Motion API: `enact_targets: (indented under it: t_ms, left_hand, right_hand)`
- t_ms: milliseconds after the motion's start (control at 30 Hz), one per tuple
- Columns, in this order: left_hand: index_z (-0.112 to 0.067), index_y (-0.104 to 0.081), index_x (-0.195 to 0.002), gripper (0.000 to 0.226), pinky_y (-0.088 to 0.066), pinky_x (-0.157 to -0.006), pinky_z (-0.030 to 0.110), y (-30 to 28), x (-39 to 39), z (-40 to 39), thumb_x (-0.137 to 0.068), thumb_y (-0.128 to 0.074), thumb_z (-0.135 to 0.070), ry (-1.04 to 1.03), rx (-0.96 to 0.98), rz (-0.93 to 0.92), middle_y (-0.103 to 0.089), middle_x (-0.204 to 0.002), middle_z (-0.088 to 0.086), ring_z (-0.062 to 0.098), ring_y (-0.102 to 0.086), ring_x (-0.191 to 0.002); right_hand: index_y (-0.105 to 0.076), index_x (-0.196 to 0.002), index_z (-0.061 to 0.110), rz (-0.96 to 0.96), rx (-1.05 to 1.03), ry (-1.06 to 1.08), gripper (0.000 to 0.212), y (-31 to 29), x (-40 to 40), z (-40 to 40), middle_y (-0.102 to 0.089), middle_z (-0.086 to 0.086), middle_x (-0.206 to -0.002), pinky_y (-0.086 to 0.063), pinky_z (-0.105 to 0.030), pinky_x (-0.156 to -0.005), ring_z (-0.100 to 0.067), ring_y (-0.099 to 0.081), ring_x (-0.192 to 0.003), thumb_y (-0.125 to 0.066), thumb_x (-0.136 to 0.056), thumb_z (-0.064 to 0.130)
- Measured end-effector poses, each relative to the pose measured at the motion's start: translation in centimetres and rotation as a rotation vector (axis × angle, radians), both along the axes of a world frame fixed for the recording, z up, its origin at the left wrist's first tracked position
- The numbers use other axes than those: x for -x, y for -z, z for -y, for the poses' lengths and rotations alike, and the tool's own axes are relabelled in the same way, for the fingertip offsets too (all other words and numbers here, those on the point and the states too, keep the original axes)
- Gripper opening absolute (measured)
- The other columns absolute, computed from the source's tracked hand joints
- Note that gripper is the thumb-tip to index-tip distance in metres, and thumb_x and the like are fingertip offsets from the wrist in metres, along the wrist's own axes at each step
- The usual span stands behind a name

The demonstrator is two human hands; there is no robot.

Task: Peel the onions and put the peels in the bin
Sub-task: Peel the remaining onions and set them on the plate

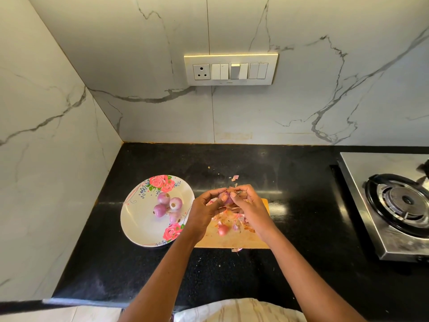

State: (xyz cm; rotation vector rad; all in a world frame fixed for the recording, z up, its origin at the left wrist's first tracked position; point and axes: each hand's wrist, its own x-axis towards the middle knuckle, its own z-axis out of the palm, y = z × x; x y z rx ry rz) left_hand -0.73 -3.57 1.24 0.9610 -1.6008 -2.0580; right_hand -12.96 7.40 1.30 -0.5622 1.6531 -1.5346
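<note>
Onion point(226, 197) sits pinched between your two hands, raised over the far end of the wooden board point(232, 240). Your left hand point(204, 211) cradles it from the left; your right hand point(247, 205) works its top with fingertips, equally near. Small, round, glossy purple; long axis not readable. Papery peels point(228, 216) litter the board below. Peeled onions point(166, 206) wait on the floral plate point(139, 226), left. No bin in view.
</note>
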Motion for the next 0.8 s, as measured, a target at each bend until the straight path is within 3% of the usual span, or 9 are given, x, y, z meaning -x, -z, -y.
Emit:
enact_targets:
  t_ms: [167, 333, 567, 633, 700, 733, 800]
  left_hand:
    - [-0.018, -0.067, -0.118, 0.032, -0.058, -0.094, 0.034, 0.1, -0.1, 0.2, -0.088, -0.076, -0.021, 0.038, 0.05, 0.058, -0.073, -0.114, -0.002, 0.016, -0.07, -0.109]
    - [-0.019, -0.067, -0.119, 0.042, -0.058, -0.097, 0.039, -0.1, -0.5, -0.1, -0.08, -0.076, -0.031, 0.046, -0.052, 0.018, -0.073, -0.117, 0.003, 0.022, -0.07, -0.112]
    - [-0.011, -0.065, -0.127, 0.04, -0.056, -0.097, 0.037, -0.6, -0.9, -0.2, -0.088, -0.069, -0.022, 0.107, -0.196, -0.049, -0.072, -0.122, 0.009, 0.026, -0.069, -0.114]
    - [-0.011, -0.065, -0.127, 0.032, -0.057, -0.091, 0.033, -0.7, -1.1, -0.2, -0.095, -0.063, -0.016, 0.081, -0.253, -0.073, -0.073, -0.121, 0.007, 0.024, -0.07, -0.111]
    - [-0.014, -0.065, -0.126, 0.028, -0.057, -0.09, 0.032, -0.7, -1.1, -0.1, -0.099, -0.059, -0.014, 0.032, -0.295, -0.085, -0.074, -0.119, 0.005, 0.025, -0.07, -0.111]
    - [-0.014, -0.065, -0.126, 0.028, -0.057, -0.09, 0.032, -0.6, -1.0, 0.1, -0.1, -0.058, -0.015, 0.009, -0.315, -0.089, -0.074, -0.12, 0.005, 0.026, -0.07, -0.112]
    - [-0.014, -0.064, -0.129, 0.029, -0.058, -0.09, 0.032, -0.7, -0.7, 0.3, -0.101, -0.057, -0.016, -0.029, -0.347, -0.087, -0.073, -0.122, 0.006, 0.026, -0.07, -0.113]
  right_hand:
    - [-0.068, -0.093, 0.026, -0.158, -0.071, 0.061, 0.01, 0.4, 0.7, 0.4, -0.073, 0.003, -0.096, -0.053, -0.026, -0.082, -0.013, -0.069, -0.095, -0.065, -0.098, 0.034]
    - [-0.067, -0.095, 0.02, -0.099, -0.113, 0.145, 0.016, 1.3, 1.0, 0.3, -0.075, -0.003, -0.092, -0.06, -0.042, -0.081, -0.023, -0.072, -0.091, -0.065, -0.098, 0.036]
    - [-0.067, -0.094, 0.023, -0.161, -0.253, 0.189, 0.012, 2.4, 1.5, 0.0, -0.073, 0.0, -0.089, -0.057, -0.043, -0.082, -0.021, -0.071, -0.088, -0.065, -0.098, 0.034]
    - [-0.067, -0.093, 0.026, -0.246, -0.301, 0.169, 0.01, 2.5, 1.8, -0.2, -0.072, 0.006, -0.091, -0.057, -0.037, -0.079, -0.015, -0.069, -0.089, -0.067, -0.097, 0.034]
    - [-0.071, -0.098, 0.027, -0.379, -0.327, 0.059, 0.004, 2.9, 1.9, -0.4, -0.072, 0.012, -0.097, -0.053, -0.019, -0.075, -0.008, -0.068, -0.094, -0.069, -0.096, 0.025]
    - [-0.074, -0.104, 0.026, -0.433, -0.337, -0.008, 0.011, 3.3, 1.9, -0.5, -0.073, 0.011, -0.101, -0.051, -0.013, -0.074, -0.007, -0.068, -0.097, -0.069, -0.096, 0.019]
    - [-0.075, -0.113, 0.02, -0.498, -0.377, -0.105, 0.018, 3.7, 1.7, -0.6, -0.073, 0.006, -0.11, -0.051, -0.015, -0.08, -0.01, -0.068, -0.101, -0.067, -0.097, 0.017]
